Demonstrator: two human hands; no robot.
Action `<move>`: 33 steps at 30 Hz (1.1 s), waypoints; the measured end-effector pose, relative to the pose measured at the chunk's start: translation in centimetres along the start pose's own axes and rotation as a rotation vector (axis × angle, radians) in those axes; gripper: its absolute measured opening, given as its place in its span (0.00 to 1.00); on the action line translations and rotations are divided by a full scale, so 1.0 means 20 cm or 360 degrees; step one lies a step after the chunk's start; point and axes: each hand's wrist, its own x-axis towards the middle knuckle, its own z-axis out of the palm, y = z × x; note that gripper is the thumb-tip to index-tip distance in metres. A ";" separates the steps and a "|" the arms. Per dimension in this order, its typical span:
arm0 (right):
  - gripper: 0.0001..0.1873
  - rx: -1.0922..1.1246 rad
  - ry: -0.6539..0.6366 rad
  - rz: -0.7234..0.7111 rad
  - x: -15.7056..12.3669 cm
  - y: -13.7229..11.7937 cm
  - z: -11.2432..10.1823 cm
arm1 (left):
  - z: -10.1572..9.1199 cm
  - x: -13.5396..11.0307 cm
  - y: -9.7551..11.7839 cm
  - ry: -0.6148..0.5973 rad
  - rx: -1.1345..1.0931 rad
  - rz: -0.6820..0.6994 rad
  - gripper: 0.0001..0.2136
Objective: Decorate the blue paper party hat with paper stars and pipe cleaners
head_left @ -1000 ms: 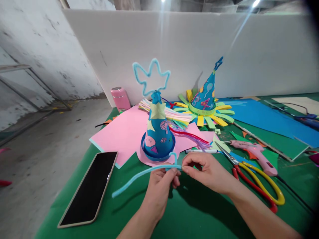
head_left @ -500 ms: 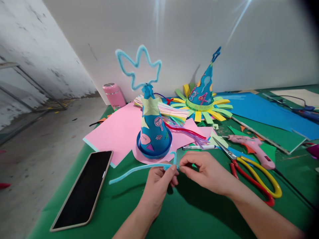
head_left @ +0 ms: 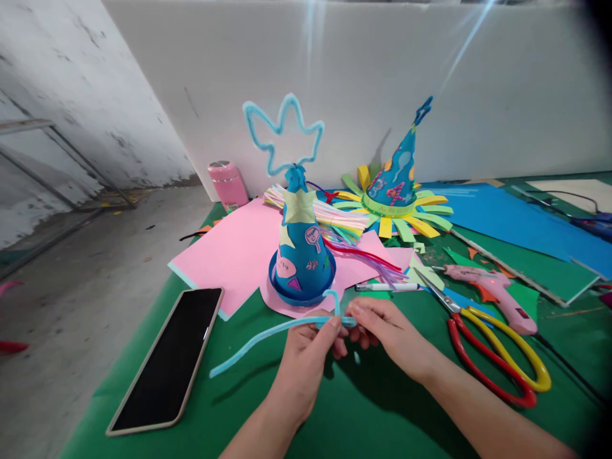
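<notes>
Left hand (head_left: 308, 357), right hand (head_left: 385, 328): grip pinching pale-blue pipe cleaner (head_left: 262, 335), in from tabletop's (head_left: 205, 424) left edge; short end bent, long tail unshaped; nearer blue hat (head_left: 301, 245) already topped.

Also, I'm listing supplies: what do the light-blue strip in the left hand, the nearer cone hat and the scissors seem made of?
Light-blue strip: fuzzy, matte fibre, likely around wire, as it holds bends.
Cone hat: probably matte paper or card, given its thin rim and cut-out shapes.
Scissors: shiny grey blades, likely steel; smooth red and yellow handles, likely plastic.
</notes>
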 end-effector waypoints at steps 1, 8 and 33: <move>0.18 0.0012 0.0007 0.0027 0.00 0.00 0.00 | 0.00 0.00 0.00 -0.0010 0.0074 0.0036 0.10; 0.18 0.0198 -0.0092 0.0159 -0.01 0.02 0.01 | -0.01 0.00 -0.01 -0.0040 0.0180 0.0101 0.10; 0.16 0.0847 0.0071 0.0151 -0.01 0.08 0.09 | 0.02 -0.03 -0.01 -0.0109 -0.0215 -0.0029 0.08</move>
